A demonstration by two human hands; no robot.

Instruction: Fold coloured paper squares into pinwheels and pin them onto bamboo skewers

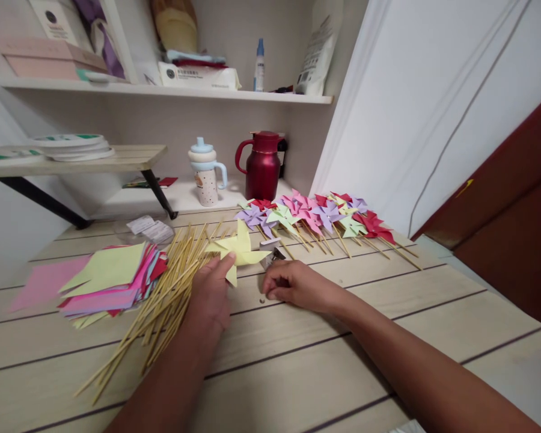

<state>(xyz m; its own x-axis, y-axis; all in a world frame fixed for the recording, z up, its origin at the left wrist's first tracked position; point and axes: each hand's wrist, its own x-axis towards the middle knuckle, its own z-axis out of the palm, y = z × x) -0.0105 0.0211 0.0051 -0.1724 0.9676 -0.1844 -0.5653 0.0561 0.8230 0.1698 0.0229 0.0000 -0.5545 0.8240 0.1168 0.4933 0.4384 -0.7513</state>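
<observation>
My left hand (210, 288) pinches a pale yellow paper pinwheel (238, 245) between thumb and fingers, its folded blades pointing outward. My right hand (286, 281) rests low over the table with its fingers curled together; whatever they may hold is hidden. Just behind those fingers are a small shiny metal piece (277, 255) and a small pale box (269, 243). A tiny dark bit (262, 300) lies on the wood in front of the right fingertips. Beneath and beside my left hand spreads a loose heap of thin wooden sticks (162, 300).
Cut paper sheets (103, 273) are piled at the left. Several finished pinwheels on sticks (327, 216) lie at the back right. A red jug (264, 167) and a lidded cup (206, 174) stand behind, under a white shelf (162, 90). A small raised stand (135, 157) holds white discs.
</observation>
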